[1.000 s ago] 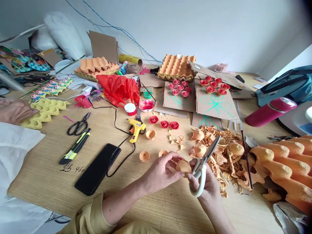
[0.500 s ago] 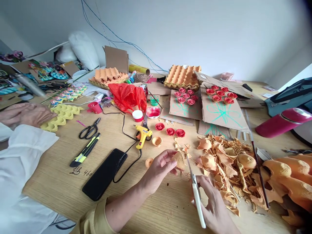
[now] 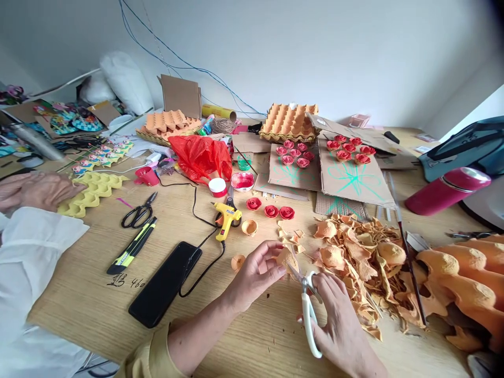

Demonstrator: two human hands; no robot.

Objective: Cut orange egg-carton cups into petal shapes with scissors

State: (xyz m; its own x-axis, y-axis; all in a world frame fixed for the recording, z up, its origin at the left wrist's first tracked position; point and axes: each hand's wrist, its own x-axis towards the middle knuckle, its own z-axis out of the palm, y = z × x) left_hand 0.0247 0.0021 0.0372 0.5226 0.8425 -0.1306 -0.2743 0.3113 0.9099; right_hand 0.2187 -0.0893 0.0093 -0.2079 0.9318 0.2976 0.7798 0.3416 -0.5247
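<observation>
Between the fingers and thumb of my left hand (image 3: 262, 273) is an orange egg-carton cup (image 3: 287, 259). My right hand (image 3: 334, 310) grips white-handled scissors (image 3: 309, 320), whose handles are spread apart. The scissor tips meet the cup's lower right edge. Small carton trimmings (image 3: 290, 235) lie just beyond the cup. A trimmed cup (image 3: 249, 227) and a smaller cup piece (image 3: 238, 262) rest on the table left of my left hand. Past them sit several red-painted carton roses (image 3: 271, 211).
A heap of orange scraps (image 3: 362, 257) and an egg tray (image 3: 468, 273) lie to the right. Left are a glue gun (image 3: 227, 218), phone (image 3: 165, 283), box cutter (image 3: 133, 247) and black scissors (image 3: 139, 212). Another person's hands (image 3: 39, 191) hold a yellow egg tray (image 3: 94, 191). A red bottle (image 3: 447, 191) stands tilted in view.
The scissors' handles have spread apart, and their blades have moved from beside the cup to its lower edge. My left hand still holds the cup. The whole view has shifted slightly.
</observation>
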